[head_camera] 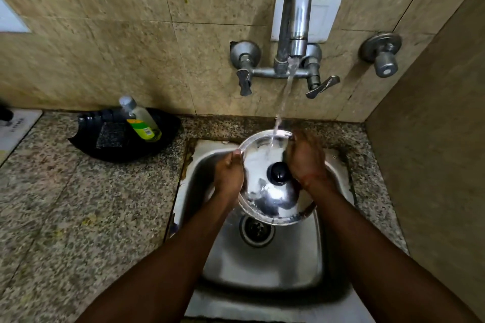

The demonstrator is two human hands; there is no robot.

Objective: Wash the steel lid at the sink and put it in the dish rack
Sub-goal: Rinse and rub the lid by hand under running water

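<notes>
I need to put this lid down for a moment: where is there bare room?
The granite counter left of the sink is bare in front of the black tray. The tray holds a bottle. The strip right of the sink is narrow.

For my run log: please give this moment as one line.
step: rinsing | lid: under tap water, over sink | left hand, right hand: holding lid

Head view, steeply down, close over sink (262,265)

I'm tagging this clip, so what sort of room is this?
Most likely a home kitchen's washing-up corner: a small steel sink set in a granite counter, a wall tap running onto a steel lid held in both hands, and a soap bottle in a black tray.
</notes>
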